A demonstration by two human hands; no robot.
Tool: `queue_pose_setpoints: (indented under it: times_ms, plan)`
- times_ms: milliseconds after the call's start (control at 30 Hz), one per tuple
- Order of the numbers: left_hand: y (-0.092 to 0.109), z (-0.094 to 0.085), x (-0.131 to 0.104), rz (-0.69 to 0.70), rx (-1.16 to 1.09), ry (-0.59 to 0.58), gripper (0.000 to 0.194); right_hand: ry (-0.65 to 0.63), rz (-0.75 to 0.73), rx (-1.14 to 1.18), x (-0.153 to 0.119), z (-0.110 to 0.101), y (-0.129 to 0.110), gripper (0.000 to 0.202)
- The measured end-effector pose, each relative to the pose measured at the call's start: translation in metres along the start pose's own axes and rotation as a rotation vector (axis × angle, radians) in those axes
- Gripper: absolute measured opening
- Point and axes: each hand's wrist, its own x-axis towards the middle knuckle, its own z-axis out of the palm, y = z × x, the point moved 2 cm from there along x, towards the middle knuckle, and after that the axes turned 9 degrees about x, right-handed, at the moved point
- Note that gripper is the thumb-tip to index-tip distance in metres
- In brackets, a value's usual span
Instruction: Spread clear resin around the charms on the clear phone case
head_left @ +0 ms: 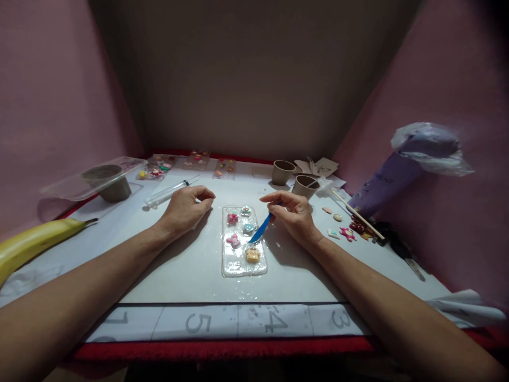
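Note:
A clear phone case (238, 267) coated in glossy clear resin lies flat on the white board. Several small charms are set on it, among them a pink rabbit-like charm (234, 241) and a yellow bread-shaped charm (252, 254). My right hand (292, 215), to the right of the case, pinches a blue plastic knife (261, 228). Its blade slants down over the case, the tip close to the resin between charms. My left hand (189, 209) rests on the board left of the case, fingers curled together with nothing visible in them.
A syringe (166, 195) lies beyond my left hand. Brown cups (283, 172) stand behind my right hand. Loose charms (347, 234), a wooden stick (358, 215) and a purple bag (387, 180) are at right. A banana (40, 239) and a plastic container (95, 180) are at left. Decorated cases (225, 168) lie behind.

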Motion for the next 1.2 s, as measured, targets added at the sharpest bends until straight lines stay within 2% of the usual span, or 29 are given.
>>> queue_pose_setpoints:
  times_ms: [433,800,1200]
  plan:
    - [0.0038,-0.0019,-0.0006,-0.029,0.007,-0.012,0.020,-0.146,0.089,0.141,0.0001,0.0064,0.0042,0.013]
    - [0.0040,-0.0017,-0.0004,-0.049,-0.004,-0.017,0.021,-0.142,0.168,0.351,0.0018,0.0043,0.0026,0.016]
    - [0.0021,-0.0010,0.0004,-0.045,-0.007,-0.012,0.021,-0.188,0.146,0.407,0.0032,-0.0031,0.0045,0.015]
